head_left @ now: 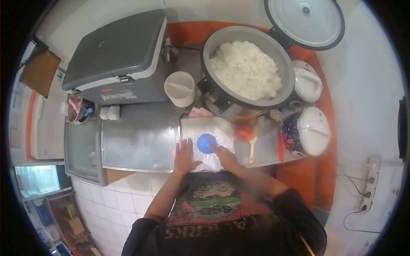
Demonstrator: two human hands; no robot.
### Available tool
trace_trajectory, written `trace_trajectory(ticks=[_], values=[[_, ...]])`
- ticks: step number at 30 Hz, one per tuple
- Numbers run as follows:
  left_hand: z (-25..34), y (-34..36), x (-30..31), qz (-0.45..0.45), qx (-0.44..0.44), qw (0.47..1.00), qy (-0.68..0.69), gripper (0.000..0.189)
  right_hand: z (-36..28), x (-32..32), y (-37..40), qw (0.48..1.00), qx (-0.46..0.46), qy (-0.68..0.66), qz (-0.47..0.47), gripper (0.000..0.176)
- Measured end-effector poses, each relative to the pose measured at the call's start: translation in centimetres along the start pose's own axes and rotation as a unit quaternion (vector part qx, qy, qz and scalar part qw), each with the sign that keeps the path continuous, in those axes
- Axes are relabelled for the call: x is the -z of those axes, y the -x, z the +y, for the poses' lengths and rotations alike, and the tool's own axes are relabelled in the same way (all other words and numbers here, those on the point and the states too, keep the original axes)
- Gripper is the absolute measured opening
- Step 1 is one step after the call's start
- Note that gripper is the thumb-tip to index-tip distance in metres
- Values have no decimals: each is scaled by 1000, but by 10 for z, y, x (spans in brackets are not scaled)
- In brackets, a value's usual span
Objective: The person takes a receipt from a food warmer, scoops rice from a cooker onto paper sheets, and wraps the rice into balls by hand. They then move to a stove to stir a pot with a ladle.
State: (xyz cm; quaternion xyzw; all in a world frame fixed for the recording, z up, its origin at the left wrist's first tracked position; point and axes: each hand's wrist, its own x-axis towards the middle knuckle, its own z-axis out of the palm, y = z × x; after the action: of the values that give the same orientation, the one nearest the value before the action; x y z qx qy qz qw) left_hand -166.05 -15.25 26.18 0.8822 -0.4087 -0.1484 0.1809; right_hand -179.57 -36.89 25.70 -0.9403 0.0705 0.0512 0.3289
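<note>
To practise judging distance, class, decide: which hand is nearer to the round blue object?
The right hand: its fingers reach the lower-right edge of the round blue object. The left hand is apart from it, at the white paper's left side.

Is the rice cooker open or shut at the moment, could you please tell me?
The rice cooker is open: its lid is swung back off the rim, and the rice inside shows.
</note>
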Motion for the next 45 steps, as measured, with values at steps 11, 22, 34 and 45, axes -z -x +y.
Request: trace_trajectory(ticks=[11, 22, 34, 45], values=[[16, -34, 31, -92, 83, 992, -28, 76, 4, 24, -1, 991, 7, -129, -35, 72], [-4, -86, -10, 102, -42, 994, -30, 55, 49, 77, 86, 834, -328, -302, 324, 65], [10, -153, 11, 88, -102, 991, -10, 14, 152, 60, 71, 821, -302, 0, 485, 60], [23, -93, 42, 93, -122, 986, 61, 14, -33, 83, -65, 969, -11, -67, 239, 27]])
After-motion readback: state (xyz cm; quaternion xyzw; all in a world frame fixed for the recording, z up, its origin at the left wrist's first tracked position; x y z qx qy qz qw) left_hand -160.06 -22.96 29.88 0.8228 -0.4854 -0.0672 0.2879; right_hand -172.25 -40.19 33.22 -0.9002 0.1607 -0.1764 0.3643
